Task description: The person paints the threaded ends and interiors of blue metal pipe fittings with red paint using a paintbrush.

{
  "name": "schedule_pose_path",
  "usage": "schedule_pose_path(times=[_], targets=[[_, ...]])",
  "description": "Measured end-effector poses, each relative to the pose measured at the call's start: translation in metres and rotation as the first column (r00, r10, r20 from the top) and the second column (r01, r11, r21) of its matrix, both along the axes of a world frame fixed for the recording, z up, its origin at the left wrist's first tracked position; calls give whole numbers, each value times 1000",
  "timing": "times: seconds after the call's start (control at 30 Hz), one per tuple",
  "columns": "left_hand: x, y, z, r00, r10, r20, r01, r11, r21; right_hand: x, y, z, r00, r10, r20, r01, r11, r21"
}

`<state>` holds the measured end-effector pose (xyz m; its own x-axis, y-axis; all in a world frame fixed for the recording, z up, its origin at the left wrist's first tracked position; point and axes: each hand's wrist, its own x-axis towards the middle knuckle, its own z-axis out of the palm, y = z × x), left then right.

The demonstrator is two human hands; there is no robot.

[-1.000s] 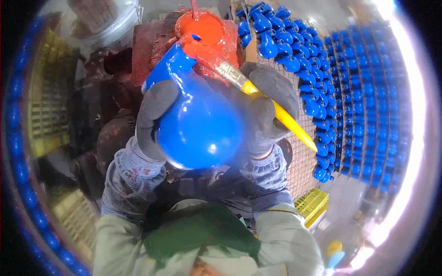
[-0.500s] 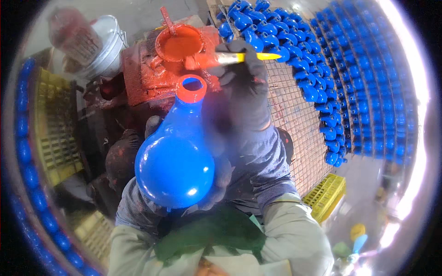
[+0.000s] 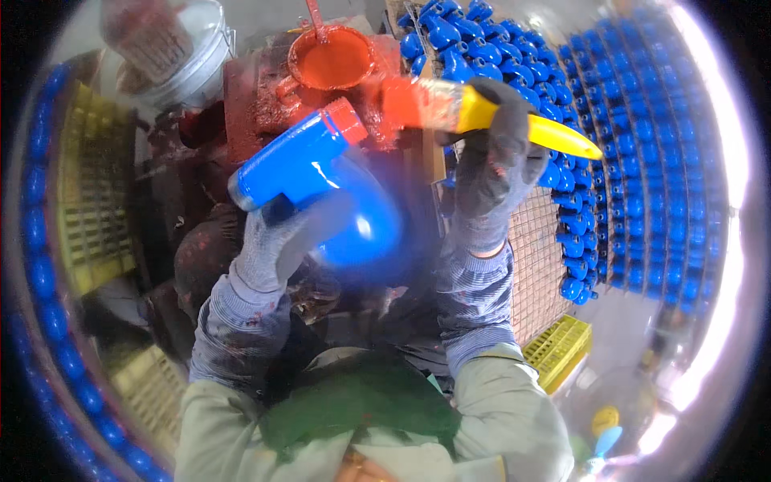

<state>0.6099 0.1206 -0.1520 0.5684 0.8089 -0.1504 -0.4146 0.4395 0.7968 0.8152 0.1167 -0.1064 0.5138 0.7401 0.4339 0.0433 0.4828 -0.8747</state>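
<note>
Blue elbow fitting point(image 3: 337, 201) clenched in left grip point(image 3: 269, 249); right grip point(image 3: 494, 161) grasps paintbrush point(image 3: 474, 112), seemingly blocking blue fittings point(image 3: 642, 161).

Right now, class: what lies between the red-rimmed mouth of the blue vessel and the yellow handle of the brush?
In the head view, only the brush's red-coated bristles lie between the mouth and the handle.

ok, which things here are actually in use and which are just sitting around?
In use:
left hand gripping the blue elbow fitting, its rim painted red
right hand holding the yellow-handled brush
red paint can

Lying about:
rows of blue fittings on the wire rack
white bucket
yellow crates
</note>
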Motion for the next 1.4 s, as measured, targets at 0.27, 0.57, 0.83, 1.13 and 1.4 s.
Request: schedule_pose_path(times=[0.27, 0.57, 0.83, 1.13, 1.4], targets=[[5, 18, 8, 678, 699, -228, 95, 224, 970, -20, -31, 25, 939, -237, -248, 203, 967, -156], [4, 16, 5, 618, 711, -334, 119, 335, 935, -25, -27, 12, 971, -86, 222, 74, 995, 63], [1, 18, 1, 891, 166, 423, 24, 913, -407, -24, -7, -37, 902, 29, 431, -4, 998, -59], [9, 24, -4, 892, 255, 373, 21, 800, -599, -17, 13, -51, 984, 172, -43, -175, 981, -82], [-17, 27, 5, 709, 112, 697, 168, 932, -322, -18, 26, -44, 994, -33, -107, 22, 995, -102]])
